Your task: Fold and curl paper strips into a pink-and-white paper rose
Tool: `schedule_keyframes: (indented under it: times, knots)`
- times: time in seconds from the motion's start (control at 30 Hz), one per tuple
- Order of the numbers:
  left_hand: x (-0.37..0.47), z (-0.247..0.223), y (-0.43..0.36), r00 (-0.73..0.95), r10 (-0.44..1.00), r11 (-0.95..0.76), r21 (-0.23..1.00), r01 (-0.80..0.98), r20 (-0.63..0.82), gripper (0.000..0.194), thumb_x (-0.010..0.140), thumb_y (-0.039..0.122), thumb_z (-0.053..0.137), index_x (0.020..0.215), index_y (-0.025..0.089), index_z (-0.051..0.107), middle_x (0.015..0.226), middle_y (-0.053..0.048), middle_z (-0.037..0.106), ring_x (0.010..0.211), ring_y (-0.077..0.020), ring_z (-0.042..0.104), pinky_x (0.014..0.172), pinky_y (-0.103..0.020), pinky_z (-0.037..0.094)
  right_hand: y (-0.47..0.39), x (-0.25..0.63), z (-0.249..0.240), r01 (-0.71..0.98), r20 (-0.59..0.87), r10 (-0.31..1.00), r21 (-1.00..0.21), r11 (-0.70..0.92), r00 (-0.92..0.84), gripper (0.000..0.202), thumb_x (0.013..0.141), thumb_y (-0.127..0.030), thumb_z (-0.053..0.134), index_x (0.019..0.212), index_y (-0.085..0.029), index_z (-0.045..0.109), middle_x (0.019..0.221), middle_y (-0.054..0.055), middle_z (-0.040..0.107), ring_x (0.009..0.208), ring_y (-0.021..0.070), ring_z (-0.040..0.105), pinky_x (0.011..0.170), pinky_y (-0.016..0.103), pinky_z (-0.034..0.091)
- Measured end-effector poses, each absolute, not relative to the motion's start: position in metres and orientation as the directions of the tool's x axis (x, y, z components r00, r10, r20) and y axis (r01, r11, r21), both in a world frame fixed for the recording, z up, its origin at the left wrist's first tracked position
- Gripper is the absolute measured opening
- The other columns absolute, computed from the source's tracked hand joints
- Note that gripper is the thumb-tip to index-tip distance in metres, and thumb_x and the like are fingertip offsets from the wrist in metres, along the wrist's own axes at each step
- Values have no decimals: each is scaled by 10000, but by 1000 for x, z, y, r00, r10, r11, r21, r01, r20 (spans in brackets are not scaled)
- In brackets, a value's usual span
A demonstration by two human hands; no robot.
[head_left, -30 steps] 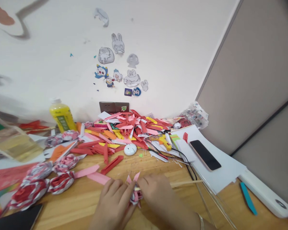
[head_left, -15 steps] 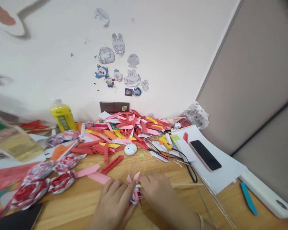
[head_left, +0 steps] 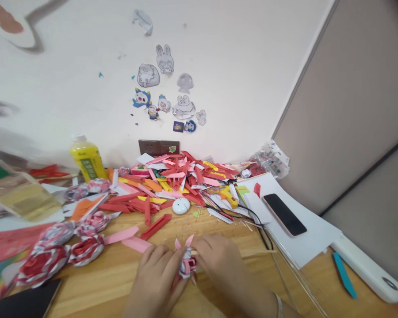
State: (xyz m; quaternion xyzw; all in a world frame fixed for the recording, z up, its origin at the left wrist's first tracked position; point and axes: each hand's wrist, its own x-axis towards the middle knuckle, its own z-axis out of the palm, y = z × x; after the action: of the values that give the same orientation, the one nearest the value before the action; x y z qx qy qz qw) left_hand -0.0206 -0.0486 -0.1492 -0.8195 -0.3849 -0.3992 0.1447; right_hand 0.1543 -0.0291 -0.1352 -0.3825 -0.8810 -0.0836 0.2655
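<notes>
A small folded paper flower (head_left: pixel 187 264) in pink, white and dark red sits low in the middle, between my two hands. My left hand (head_left: pixel 159 271) is closed around its left side, with the thumb and fingertips pressed on the paper. Pinched in my right hand (head_left: pixel 220 260) is a thin wooden stick (head_left: pixel 257 253). Its near end meets the flower, and its other end sticks out to the right past the hand. Pink paper tips stand up from the flower's top. My fingers hide part of the flower and the stick's middle.
Folded red, pink and yellow paper strips (head_left: pixel 185 172) heap against the wall. Finished paper flowers (head_left: pixel 86 250) lie left. A white earbud case (head_left: pixel 181 206), yellow glue gun (head_left: pixel 228 196) with black cable, phone (head_left: pixel 284 214) on paper and yellow bottle (head_left: pixel 88 159) stand around.
Both hands stay at the flower with only slight movement. The stick's right end has shifted a little left and up, and slightly more of the flower shows.
</notes>
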Motion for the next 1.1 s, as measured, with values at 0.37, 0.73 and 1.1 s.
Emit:
schedule_keyframes:
  times: [0.37, 0.73, 1.1]
  knots:
    - [-22, -147, -49, 403, 501, -668, 46, 742, 766, 237, 918, 210, 433, 1080, 151, 595, 769, -29, 687, 727, -179, 551, 759, -326, 365, -27, 152, -128, 700, 476, 653, -103, 706, -589, 124, 887, -223, 549, 776, -180, 581, 687, 15, 645, 595, 156, 575, 521, 265, 332]
    - [-22, -146, -48, 411, 474, -696, 46, 716, 779, 230, 897, 182, 463, 1081, 129, 589, 772, -35, 686, 717, -173, 539, 733, -315, 369, -28, 153, -118, 733, 386, 791, -323, 598, -475, 102, 816, -99, 596, 838, -191, 634, 774, -2, 682, 697, 147, 609, 600, 228, 373]
    - [-23, -145, -49, 441, 480, -690, 16, 724, 759, 242, 892, 179, 457, 1095, 144, 585, 753, -28, 679, 708, -173, 558, 724, -311, 397, -27, 153, -117, 697, 376, 748, -289, 656, -548, 152, 913, -179, 508, 808, -182, 618, 746, 0, 679, 647, 128, 605, 565, 223, 370]
